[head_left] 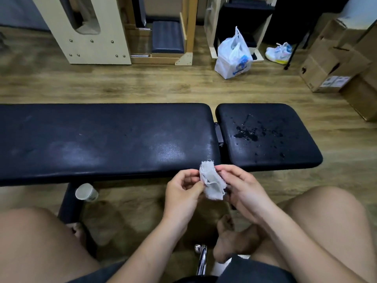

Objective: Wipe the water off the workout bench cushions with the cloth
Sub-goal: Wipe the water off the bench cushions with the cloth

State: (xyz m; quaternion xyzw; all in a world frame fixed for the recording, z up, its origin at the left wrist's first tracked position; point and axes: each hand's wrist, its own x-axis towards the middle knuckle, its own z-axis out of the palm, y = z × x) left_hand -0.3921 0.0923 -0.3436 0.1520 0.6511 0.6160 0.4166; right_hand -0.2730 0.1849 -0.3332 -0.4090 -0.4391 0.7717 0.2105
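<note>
**Clearly, water (245, 134) beads the short cushion (285, 144)**

Left hand (181, 190) and right hand (244, 194) pinch the crumpled cloth (213, 186) off the long cushion's (102, 137) front edge. Wadded small, it may smear water rather than lift it.

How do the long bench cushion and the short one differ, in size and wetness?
The long cushion runs off the picture's left edge; the short cushion fits in view. The short cushion carries a puddle and scattered drops of water; the long cushion shows only dull sheen and faint specks. The cloth is held at the long cushion's near edge, not the short one's. Both are dark and padded.
</note>
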